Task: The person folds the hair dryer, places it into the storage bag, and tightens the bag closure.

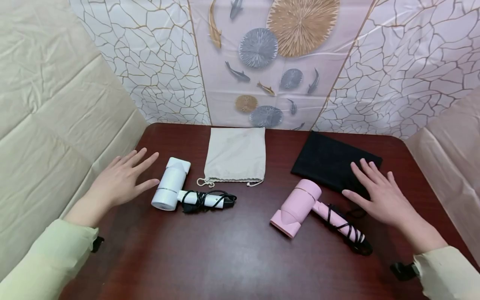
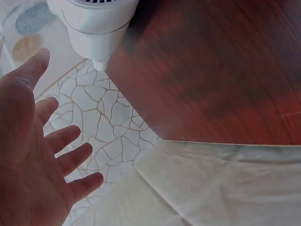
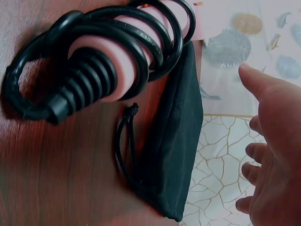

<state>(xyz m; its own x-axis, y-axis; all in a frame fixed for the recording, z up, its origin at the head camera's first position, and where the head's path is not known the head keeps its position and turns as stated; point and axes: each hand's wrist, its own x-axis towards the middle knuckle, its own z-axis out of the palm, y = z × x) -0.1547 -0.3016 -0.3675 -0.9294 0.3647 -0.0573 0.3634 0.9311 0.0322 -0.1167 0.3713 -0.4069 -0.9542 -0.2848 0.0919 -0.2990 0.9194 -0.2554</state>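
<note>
White hairdryer (image 1: 171, 184) just right of left grip (image 1: 119, 179).

A dark red-brown table (image 1: 225, 262), glossy, with wood grain and rounded far corners, carries two dryers and two bags. On the left lies the white dryer (image 1: 171, 183), nozzle to the far side, handle to the right, wound with black cord (image 1: 202, 201). The cream bag (image 1: 236, 154) lies flat at the far middle, drawstring edge near. Right of middle, the pink dryer (image 1: 298, 204) points its nozzle near and left; the black bag (image 1: 322, 160) lies just beyond, far right.
</note>
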